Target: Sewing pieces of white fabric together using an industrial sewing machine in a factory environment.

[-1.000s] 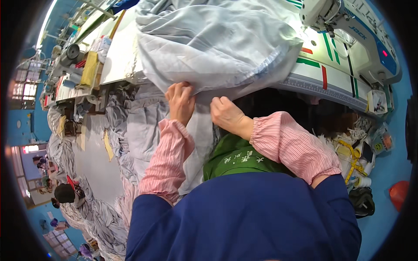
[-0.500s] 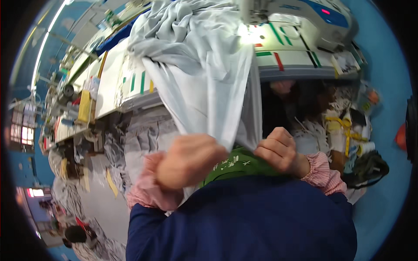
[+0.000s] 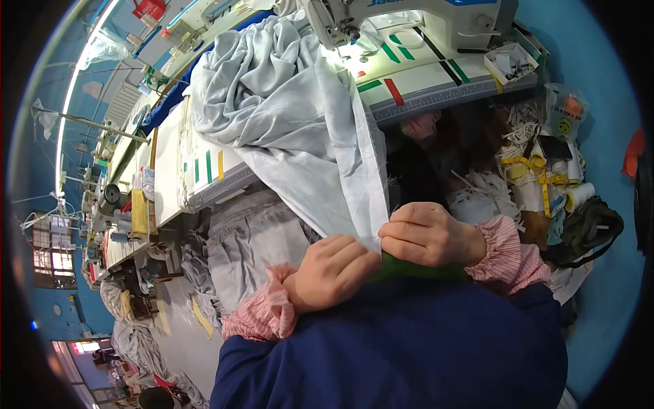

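A large piece of pale grey-blue fabric lies bunched on the sewing table and hangs over its front edge down to my lap. My left hand is closed at the lower end of the cloth, its thumb side toward the other hand. Close beside it, my right hand pinches the fabric's right edge between thumb and fingers. Between the hands the cloth is drawn into a folded, pulled strip with a frayed edge. The sewing machine stands beyond, its lamp lit next to the fabric.
A small white box of bits sits at the table's right end. Below it are thread spools, a yellow tape measure and a dark bag. Grey cloth pieces hang below the table at left.
My hands have come together, the left one moving right and slightly down. The cloth between them is narrower and its frayed right edge shows. The whole view has shifted a little.
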Tool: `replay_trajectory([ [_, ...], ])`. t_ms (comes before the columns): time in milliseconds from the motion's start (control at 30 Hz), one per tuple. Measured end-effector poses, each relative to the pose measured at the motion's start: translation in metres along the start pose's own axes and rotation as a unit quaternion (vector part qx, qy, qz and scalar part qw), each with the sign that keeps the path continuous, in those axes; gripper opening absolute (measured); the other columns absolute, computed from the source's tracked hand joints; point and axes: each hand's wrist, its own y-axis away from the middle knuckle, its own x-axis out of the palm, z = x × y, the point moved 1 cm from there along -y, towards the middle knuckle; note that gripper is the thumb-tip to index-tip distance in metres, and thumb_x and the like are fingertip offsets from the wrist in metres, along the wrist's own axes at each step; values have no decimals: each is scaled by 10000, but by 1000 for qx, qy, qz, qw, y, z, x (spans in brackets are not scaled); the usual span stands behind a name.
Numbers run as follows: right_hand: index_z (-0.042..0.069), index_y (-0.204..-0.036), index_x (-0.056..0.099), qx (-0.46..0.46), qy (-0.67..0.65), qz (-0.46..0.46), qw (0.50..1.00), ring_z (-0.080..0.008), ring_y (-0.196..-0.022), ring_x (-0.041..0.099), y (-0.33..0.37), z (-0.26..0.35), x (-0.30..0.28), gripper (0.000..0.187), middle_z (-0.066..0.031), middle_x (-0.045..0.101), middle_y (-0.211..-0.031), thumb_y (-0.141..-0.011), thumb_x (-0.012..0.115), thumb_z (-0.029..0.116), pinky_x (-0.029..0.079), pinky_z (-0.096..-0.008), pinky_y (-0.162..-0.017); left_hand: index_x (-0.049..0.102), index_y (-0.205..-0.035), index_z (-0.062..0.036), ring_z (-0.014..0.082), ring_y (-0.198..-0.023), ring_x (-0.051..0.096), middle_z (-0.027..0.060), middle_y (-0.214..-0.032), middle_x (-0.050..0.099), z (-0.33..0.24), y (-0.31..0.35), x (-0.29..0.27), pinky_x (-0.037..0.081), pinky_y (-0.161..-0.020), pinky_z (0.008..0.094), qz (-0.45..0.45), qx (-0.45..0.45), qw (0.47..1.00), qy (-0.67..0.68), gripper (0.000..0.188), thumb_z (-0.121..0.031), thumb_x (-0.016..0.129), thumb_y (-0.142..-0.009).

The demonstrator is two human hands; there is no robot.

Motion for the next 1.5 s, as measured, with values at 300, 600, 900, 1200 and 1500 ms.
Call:
replay_trajectory([
  [300,8,-855,599,42,-11,-13,999,-207,-720,591,-42,5,9,182,-66,607,-834,-684,654,34,507,-277,-602,583,-849,1,242,-840,571,96,-853,542,158,47,77,466,-717,344,-1,146,932,-330,37,1,567,-815],
  [600,22,-832,610,308,-160,83,934,-251,-721,579,71,5,75,85,-78,620,-770,-749,630,22,491,-327,-636,645,-1095,-56,271,-1190,525,190,-1221,582,156,258,54,401,-1013,395,125,-445,823,-331,400,-350,649,-825],
  [900,30,-837,617,387,-154,105,903,-277,-707,574,87,-4,58,74,-86,626,-749,-779,660,46,479,-361,-623,606,-1093,-102,311,-1138,525,112,-1182,575,191,-61,57,438,-906,467,12,-70,982,-176,352,-263,691,-792],
  [1200,29,-845,612,420,-179,104,884,-253,-697,576,95,-28,54,155,-79,627,-750,-733,717,11,484,-343,-613,603,-1220,-87,341,-1270,440,129,-1319,526,278,-52,29,375,-1037,443,77,-110,978,-158,420,-178,671,-816],
  [1500,19,-850,617,420,-164,81,889,-247,-693,575,80,-74,65,209,-85,631,-757,-685,736,-33,485,-334,-594,598,-1220,-97,342,-1278,420,140,-1315,519,338,-71,6,352,-1035,461,86,-98,983,-129,389,-216,640,-853],
])
